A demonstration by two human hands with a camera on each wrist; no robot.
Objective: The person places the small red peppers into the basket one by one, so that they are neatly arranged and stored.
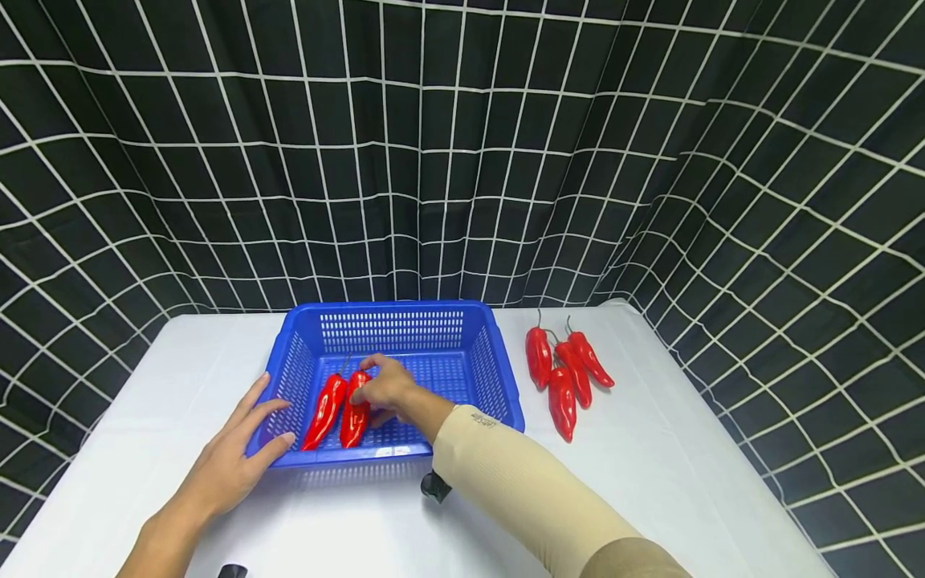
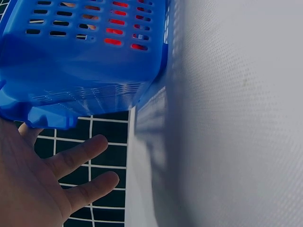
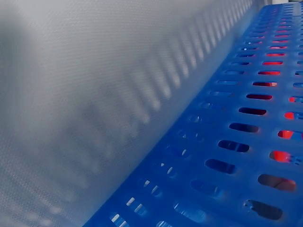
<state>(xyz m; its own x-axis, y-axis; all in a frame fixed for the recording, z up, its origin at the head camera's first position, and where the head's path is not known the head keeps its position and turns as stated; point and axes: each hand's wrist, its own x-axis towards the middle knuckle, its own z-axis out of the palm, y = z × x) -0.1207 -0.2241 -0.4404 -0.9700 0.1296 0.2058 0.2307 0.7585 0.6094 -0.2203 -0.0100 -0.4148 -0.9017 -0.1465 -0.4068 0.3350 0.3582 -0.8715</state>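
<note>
My right hand reaches into the blue basket, thumb and fingers around a long red chili pepper near the basket's left side. Beside it, a second red chili pepper lies on the basket floor, its tip towards the front wall. At the front left corner, my left hand rests on the rim with spread, fairly straight fingers. In the left wrist view, that hand is next to the basket's outer wall. Only the perforated basket wall shows in the right wrist view, with red behind its slots.
Several more red chili peppers with green stems lie on the white table, right of the basket. Black fabric with a white grid hangs behind and at both sides. A small black object is beneath my right forearm.
</note>
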